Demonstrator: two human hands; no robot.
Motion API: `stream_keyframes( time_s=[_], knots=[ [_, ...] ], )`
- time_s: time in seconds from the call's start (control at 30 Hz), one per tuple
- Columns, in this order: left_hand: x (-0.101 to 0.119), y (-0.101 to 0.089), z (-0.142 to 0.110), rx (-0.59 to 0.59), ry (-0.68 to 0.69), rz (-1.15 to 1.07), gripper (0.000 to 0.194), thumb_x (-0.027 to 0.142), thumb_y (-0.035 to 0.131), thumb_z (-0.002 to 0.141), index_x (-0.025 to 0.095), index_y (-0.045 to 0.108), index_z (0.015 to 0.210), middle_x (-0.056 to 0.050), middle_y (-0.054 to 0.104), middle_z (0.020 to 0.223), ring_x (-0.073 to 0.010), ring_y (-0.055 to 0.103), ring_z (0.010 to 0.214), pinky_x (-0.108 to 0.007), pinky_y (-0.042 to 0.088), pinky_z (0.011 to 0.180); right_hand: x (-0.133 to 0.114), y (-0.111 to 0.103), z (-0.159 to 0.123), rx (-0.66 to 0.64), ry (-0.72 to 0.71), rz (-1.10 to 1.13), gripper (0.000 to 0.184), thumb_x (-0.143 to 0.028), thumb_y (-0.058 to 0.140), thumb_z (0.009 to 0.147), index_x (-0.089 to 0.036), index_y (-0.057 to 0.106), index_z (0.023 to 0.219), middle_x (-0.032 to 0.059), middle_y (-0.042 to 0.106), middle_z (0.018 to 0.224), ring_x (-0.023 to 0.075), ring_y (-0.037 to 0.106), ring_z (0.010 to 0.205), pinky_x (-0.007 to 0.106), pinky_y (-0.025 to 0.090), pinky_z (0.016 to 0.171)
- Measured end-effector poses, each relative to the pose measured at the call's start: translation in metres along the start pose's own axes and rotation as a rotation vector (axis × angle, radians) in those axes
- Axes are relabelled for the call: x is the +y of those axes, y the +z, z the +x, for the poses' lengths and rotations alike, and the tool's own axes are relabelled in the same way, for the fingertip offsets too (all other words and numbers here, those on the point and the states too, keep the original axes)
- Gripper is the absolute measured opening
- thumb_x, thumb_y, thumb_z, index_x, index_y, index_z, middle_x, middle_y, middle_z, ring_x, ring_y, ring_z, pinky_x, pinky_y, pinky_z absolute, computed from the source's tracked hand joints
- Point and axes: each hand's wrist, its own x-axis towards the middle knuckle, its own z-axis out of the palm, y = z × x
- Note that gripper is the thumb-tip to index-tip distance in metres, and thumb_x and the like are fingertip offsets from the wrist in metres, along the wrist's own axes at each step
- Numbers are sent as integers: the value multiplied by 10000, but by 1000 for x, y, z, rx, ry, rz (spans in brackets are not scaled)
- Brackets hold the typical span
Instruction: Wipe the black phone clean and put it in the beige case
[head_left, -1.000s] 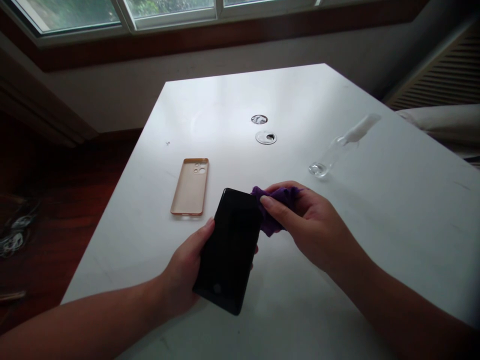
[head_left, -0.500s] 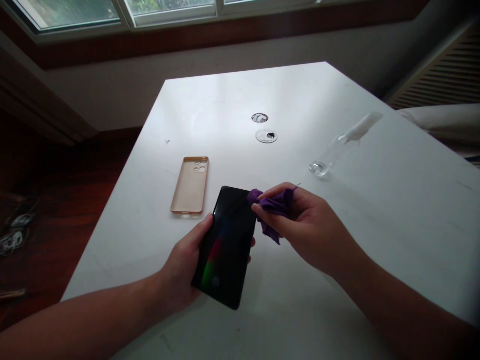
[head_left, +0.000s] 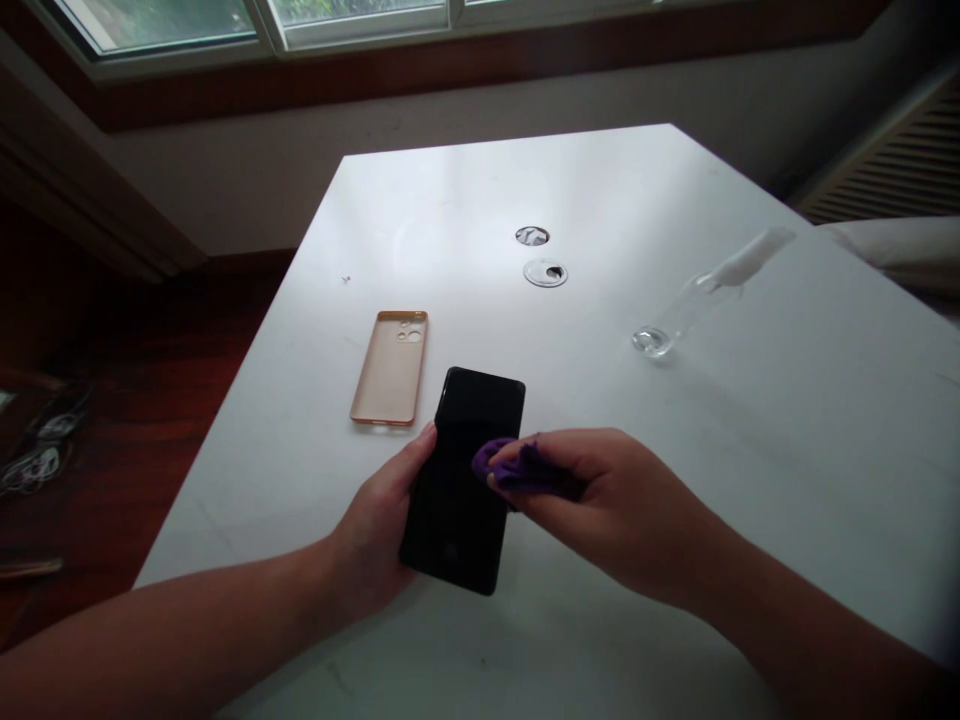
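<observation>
Left hand (head_left: 379, 525) curls round smartphone (head_left: 457, 510) edges, leaving its face exposed; right hand (head_left: 626, 510) pinches purple cloth (head_left: 529, 473) over it, contact hard to tell. Phone case (head_left: 390, 375) beyond left thumb (head_left: 415, 455).

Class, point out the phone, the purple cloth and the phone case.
Phone (head_left: 456, 490): head view, on its dark screen.
Purple cloth (head_left: 531, 468): head view, on its bunched folds.
Phone case (head_left: 390, 373): head view, on its flat panel.

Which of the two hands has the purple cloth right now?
The right hand: it pinches the purple cloth over the black phone, whereas the left hand holds the phone itself.
</observation>
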Motion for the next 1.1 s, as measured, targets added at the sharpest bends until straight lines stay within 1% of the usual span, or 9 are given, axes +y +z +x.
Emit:
stream_keyframes(
  time_s=[0.07, 0.13, 0.33, 0.43, 0.63, 0.8, 0.9, 1.0, 1.1],
  knots=[
    [0, 1, 2, 4, 24, 12, 450, 477, 522, 985, 126, 701, 1202, -121, 737, 1055, -218, 714, 875, -257, 562, 720, -1, 2, -1, -83, -25, -7, 169, -284, 669, 884, -186, 771, 976, 24, 738, 916, 144, 678, 786, 210, 536, 695],
    [0, 2, 3, 5, 32, 17, 461, 480, 503, 993, 125, 692, 1218, -127, 731, 1079, -224, 711, 901, -263, 565, 736, 0, 3, 0, -76, -35, -25, 157, -275, 669, 881, -202, 768, 979, 17, 739, 934, 140, 682, 792, 208, 539, 707],
    [4, 3, 1, 8, -27, 10, 521, 539, 498, 981, 131, 680, 1249, -143, 724, 1097, -240, 715, 896, -305, 578, 776, 10, 0, 6, 315, -26, -151, 274, -305, 662, 894, -286, 685, 1166, -21, 728, 1029, 122, 688, 838, 207, 534, 725],
    [4, 2, 1, 20, -52, 9, 535, 556, 515, 968, 125, 689, 1233, -143, 728, 1081, -240, 716, 866, -322, 582, 791, 15, 0, 7, 337, -18, -188, 383, -288, 649, 893, -314, 629, 1274, -30, 725, 1040, 114, 689, 823, 211, 532, 720],
    [1, 1, 4, 80, -18, -5, 491, 513, 530, 972, 115, 698, 1205, -129, 743, 986, -214, 711, 787, -276, 574, 693, 12, 8, 0, 129, -161, -200, 408, -178, 635, 843, -285, 689, 1233, -27, 732, 1081, 103, 704, 896, 192, 525, 780],
    [0, 1, 4, -12, -12, 2, 613, 562, 467, 986, 44, 669, 1242, -190, 688, 1198, -256, 696, 1017, -308, 565, 910, 4, 12, -7, -244, -361, -188, 386, -188, 628, 840, -255, 711, 1211, -21, 741, 963, 91, 684, 771, 201, 466, 671],
    [1, 2, 3, -16, -8, 13, 619, 557, 444, 996, 42, 655, 1265, -199, 673, 1232, -266, 687, 1062, -321, 560, 938, 2, 6, -7, -334, -383, -233, 379, -195, 649, 835, -299, 715, 1193, -52, 736, 938, 85, 679, 769, 205, 441, 658],
    [2, 4, 2, 38, 9, 2, 562, 521, 439, 1008, 71, 663, 1259, -186, 698, 1174, -257, 706, 1000, -319, 584, 866, 6, -5, -1, -233, -361, -276, 397, -181, 637, 852, -317, 703, 1220, -56, 735, 1007, 77, 679, 792, 194, 452, 673],
    [2, 6, 1, 81, 14, 15, 523, 511, 474, 998, 97, 673, 1249, -175, 715, 1125, -250, 721, 920, -324, 597, 812, 13, -13, 7, 61, -266, -315, 396, -191, 611, 889, -304, 688, 1259, -34, 728, 1073, 90, 685, 858, 195, 491, 740]
  ],
)
